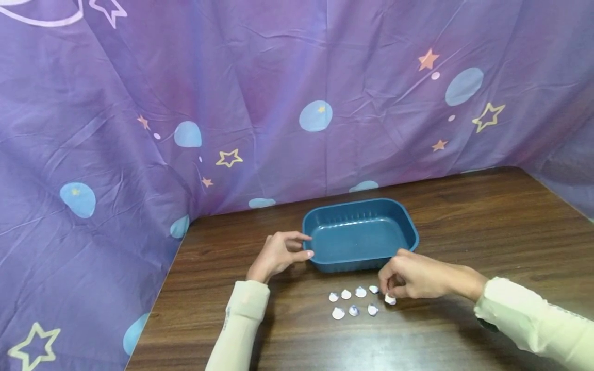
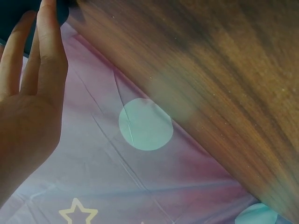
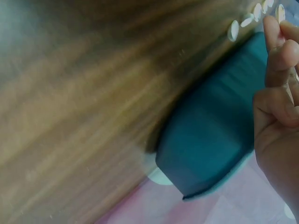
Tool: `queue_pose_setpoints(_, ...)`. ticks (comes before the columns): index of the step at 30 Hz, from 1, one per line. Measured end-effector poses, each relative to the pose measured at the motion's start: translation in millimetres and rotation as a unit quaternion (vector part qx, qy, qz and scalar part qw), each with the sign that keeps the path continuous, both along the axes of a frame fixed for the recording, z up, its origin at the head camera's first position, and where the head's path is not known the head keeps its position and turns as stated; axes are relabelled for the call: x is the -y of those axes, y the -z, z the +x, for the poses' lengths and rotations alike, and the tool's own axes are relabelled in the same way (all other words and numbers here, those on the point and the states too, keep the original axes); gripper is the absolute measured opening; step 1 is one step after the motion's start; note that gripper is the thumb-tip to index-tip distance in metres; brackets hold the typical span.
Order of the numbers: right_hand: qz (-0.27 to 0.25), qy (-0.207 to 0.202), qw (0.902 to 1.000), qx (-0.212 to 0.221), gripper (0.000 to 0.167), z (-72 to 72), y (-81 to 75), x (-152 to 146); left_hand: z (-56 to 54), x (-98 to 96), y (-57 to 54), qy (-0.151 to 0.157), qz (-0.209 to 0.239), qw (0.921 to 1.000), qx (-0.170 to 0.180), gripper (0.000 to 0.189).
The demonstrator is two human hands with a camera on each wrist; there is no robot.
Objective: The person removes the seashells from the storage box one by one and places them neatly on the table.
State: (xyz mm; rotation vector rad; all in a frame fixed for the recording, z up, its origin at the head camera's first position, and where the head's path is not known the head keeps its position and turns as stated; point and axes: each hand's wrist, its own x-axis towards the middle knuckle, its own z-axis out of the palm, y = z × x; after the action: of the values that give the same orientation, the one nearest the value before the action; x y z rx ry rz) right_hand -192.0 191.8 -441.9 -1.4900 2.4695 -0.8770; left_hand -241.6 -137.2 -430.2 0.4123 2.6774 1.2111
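In the head view my left hand [image 1: 278,253] touches the left end of a blue plastic bin [image 1: 362,264], with thumb and fingers at its rim. The left wrist view shows the fingers of that hand [image 2: 35,93] fairly straight against the bin. At the front right of the bin, my right hand [image 1: 413,275] pinches a small white seashell [image 1: 390,299] just above or on the table; contact with the wood cannot be told. The right wrist view has the pinched shell [image 3: 280,13] at the fingertips. Several like shells [image 1: 360,292] lie in two rows before the bin.
The brown wooden table [image 1: 487,232] carries the bin and shells. A purple curtain [image 1: 260,93] printed with stars and blue spots hangs behind and to the left, close to the table's back edge.
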Motion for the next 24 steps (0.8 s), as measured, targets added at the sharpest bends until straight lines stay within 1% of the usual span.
queue_pose_setpoints(5, 0.020, 0.007, 0.9994, -0.027, 0.024, 3.8, 7.4, 1.1, -0.5, -0.3, 0.3, 0.003, 0.004, 1.0000, -0.003, 0.041)
queue_pose_setpoints(11, 0.046, 0.022, 0.9976, -0.046, 0.024, 6.5, 9.7, 1.4, -0.9, -0.8, -0.1, 0.003, 0.013, 0.9999, -0.002, 0.041)
queue_pose_setpoints(15, 0.050, 0.027, 0.9968, -0.056, 0.022, 6.5, 11.1, 1.4, -1.3, -0.6, 0.1, 0.003, 0.011, 0.9999, -0.002, 0.042)
queue_pose_setpoints(20, 0.052, 0.037, 0.9965, -0.054, 0.018, 5.7, 11.3, 2.1, -0.5, -0.7, -0.6, -0.002, -0.004, 1.0000, -0.009, 0.043)
queue_pose_setpoints(24, 0.049, 0.042, 0.9974, -0.032, 0.015, 6.6, 11.0, 1.9, 1.1, 0.1, -0.9, 0.002, -0.017, 0.9996, -0.022, 0.044)
